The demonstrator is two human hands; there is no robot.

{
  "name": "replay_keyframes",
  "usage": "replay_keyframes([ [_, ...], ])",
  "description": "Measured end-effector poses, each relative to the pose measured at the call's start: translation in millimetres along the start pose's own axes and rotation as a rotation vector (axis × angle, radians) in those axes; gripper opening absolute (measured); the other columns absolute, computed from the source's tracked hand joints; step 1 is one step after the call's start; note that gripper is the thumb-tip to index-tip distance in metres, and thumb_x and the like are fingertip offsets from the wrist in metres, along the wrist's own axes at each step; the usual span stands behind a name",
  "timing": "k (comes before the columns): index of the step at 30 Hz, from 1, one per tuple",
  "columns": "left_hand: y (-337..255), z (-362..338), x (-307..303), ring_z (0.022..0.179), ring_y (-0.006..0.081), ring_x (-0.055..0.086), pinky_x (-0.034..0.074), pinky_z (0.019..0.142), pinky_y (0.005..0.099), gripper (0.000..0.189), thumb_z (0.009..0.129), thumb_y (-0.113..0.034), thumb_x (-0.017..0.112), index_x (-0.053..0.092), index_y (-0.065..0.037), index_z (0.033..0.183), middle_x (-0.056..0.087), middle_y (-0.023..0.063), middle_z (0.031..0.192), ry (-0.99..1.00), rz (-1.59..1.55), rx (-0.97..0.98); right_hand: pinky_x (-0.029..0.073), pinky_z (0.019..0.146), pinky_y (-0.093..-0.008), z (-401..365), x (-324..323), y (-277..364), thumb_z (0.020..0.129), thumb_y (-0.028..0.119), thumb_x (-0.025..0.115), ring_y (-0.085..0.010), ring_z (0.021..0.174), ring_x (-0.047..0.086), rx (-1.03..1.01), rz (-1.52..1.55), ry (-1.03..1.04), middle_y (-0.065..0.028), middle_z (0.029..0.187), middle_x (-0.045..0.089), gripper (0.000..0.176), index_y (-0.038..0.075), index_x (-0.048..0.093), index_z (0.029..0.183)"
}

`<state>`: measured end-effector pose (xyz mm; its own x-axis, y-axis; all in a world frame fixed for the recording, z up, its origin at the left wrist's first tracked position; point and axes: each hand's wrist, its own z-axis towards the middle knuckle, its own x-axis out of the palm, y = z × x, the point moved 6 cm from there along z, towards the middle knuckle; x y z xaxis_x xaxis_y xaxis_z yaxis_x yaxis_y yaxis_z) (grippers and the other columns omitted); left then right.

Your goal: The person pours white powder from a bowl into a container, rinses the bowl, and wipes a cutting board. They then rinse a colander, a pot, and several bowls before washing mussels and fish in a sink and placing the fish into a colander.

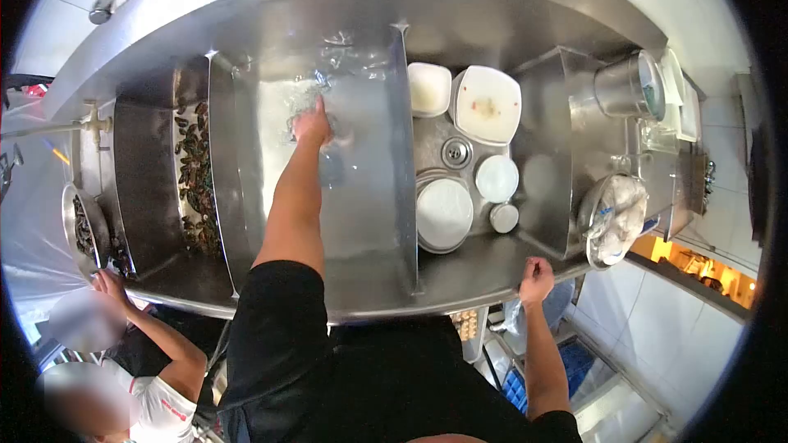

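Note:
My left hand [312, 125] reaches into the water of the middle sink basin [361, 230]. One digit is stretched out, and the surface ripples around it. The other fingers are partly hidden by the water, and no object shows in them. My right hand [536, 280] rests at the front rim of the sink, fingers curled over the metal edge. In the basin nearer to it lie a stack of round white plates [444, 215], a white round bowl [497, 179], a small round dish [503, 217], a square white dish [487, 105] and a smaller square dish [429, 89].
Dark mussels [195, 176] lie in the left basin. A metal bowl [86, 230] with dark contents stands at the far left, beside a co-worker [168, 353]. A steel pot [624, 86] and a bowl of pale, bagged contents [616, 217] stand on the right. Metal dividers separate the basins.

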<state>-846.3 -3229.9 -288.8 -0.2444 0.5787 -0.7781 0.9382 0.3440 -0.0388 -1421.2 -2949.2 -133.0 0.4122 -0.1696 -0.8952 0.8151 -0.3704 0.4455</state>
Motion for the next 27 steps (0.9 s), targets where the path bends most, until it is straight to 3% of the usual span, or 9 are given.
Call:
replay_keyframes([
  [2, 12, 21, 29, 0.119, 0.0323, 0.056, 0.035, 0.108, 0.0395, 0.05, 0.085, -0.017, 0.057, 0.048, -0.008, 0.133, 0.061, 0.0164, 0.124, 0.061, -0.099, -0.043, 0.048, 0.066, -0.0365, -2, 2, -3, 0.086, 0.021, 0.06, -0.0286, 0.071, 0.062, 0.051, 0.005, 0.029, -0.0133, 0.076, 0.064, 0.019, 0.005, 0.068, 0.082],
  [5, 33, 63, 102, 0.12, 0.0321, 0.055, 0.036, 0.108, 0.0403, 0.045, 0.083, -0.016, 0.059, 0.055, -0.005, 0.126, 0.058, 0.0177, 0.128, 0.205, -0.03, 0.067, 0.048, 0.066, -0.0362, -1, 2, 0, 0.086, 0.021, 0.06, -0.0288, 0.071, 0.062, 0.068, -0.066, 0.035, -0.0131, 0.075, 0.064, 0.019, 0.005, 0.067, 0.081],
  [8, 35, 52, 117, 0.127, 0.0338, 0.049, 0.035, 0.108, 0.047, 0.051, 0.082, -0.021, 0.061, 0.053, -0.006, 0.131, 0.053, 0.018, 0.135, 0.195, -0.132, 0.068, 0.048, 0.066, -0.0366, 0, 0, 9, 0.086, 0.021, 0.06, -0.0293, 0.071, 0.062, 0.045, -0.085, 0.004, -0.013, 0.075, 0.064, 0.018, 0.005, 0.067, 0.081],
  [11, 12, 46, 139, 0.139, 0.0356, 0.031, 0.028, 0.111, 0.0528, 0.062, 0.082, -0.028, 0.064, 0.046, -0.01, 0.139, 0.038, 0.0164, 0.148, 0.136, 0.284, 0.3, 0.048, 0.066, -0.0368, 0, 0, 8, 0.086, 0.021, 0.06, -0.0304, 0.071, 0.062, 0.066, -0.102, 0.01, -0.0129, 0.076, 0.065, 0.018, 0.005, 0.067, 0.08],
  [16, -22, 5, 102, 0.144, 0.0372, 0.017, 0.018, 0.114, 0.0542, 0.07, 0.084, -0.036, 0.062, 0.037, -0.014, 0.145, 0.02, 0.0141, 0.156, -0.162, 0.156, 0.134, 0.049, 0.066, -0.0364, -1, -2, 6, 0.085, 0.019, 0.061, -0.0303, 0.073, 0.062, 0.113, -0.118, 0.032, -0.0138, 0.079, 0.065, 0.017, 0.004, 0.066, 0.08],
  [19, -20, 27, 113, 0.142, 0.0368, 0.021, 0.019, 0.113, 0.0531, 0.069, 0.082, -0.041, 0.062, 0.04, -0.014, 0.142, 0.026, 0.015, 0.153, -0.23, -0.049, 0.019, 0.048, 0.065, -0.0351, -5, 4, -6, 0.085, 0.019, 0.062, -0.0272, 0.07, 0.06, 0.109, -0.062, -0.052, -0.0121, 0.077, 0.064, 0.017, 0.003, 0.066, 0.081],
  [22, 14, 89, 178, 0.138, 0.0362, 0.03, 0.026, 0.11, 0.0502, 0.069, 0.081, -0.047, 0.062, 0.045, -0.013, 0.138, 0.037, 0.017, 0.146, -0.216, -0.125, -0.109, 0.047, 0.065, -0.0344, -2, 14, -12, 0.085, 0.018, 0.061, -0.0247, 0.071, 0.06, 0.049, -0.035, 0.037, -0.0117, 0.078, 0.065, 0.016, 0.002, 0.065, 0.082],
  [26, 18, 97, 241, 0.124, 0.0355, 0.049, 0.041, 0.101, 0.0467, 0.06, 0.082, -0.049, 0.06, 0.055, -0.011, 0.129, 0.055, 0.0168, 0.131, 0.118, -0.272, -0.011, 0.047, 0.064, -0.0341, -3, 10, -13, 0.085, 0.017, 0.061, -0.0237, 0.07, 0.06, 0.015, -0.014, 0.016, -0.0116, 0.077, 0.064, 0.016, 0.002, 0.065, 0.082],
  [27, 17, 84, 237, 0.12, 0.035, 0.053, 0.043, 0.099, 0.0462, 0.057, 0.082, -0.047, 0.059, 0.058, -0.01, 0.125, 0.058, 0.0157, 0.127, 0.017, -0.255, -0.02, 0.047, 0.064, -0.0341, -3, 9, -12, 0.086, 0.017, 0.06, -0.0236, 0.068, 0.059, -0.03, -0.025, -0.005, -0.0114, 0.076, 0.064, 0.016, 0.002, 0.065, 0.082],
])
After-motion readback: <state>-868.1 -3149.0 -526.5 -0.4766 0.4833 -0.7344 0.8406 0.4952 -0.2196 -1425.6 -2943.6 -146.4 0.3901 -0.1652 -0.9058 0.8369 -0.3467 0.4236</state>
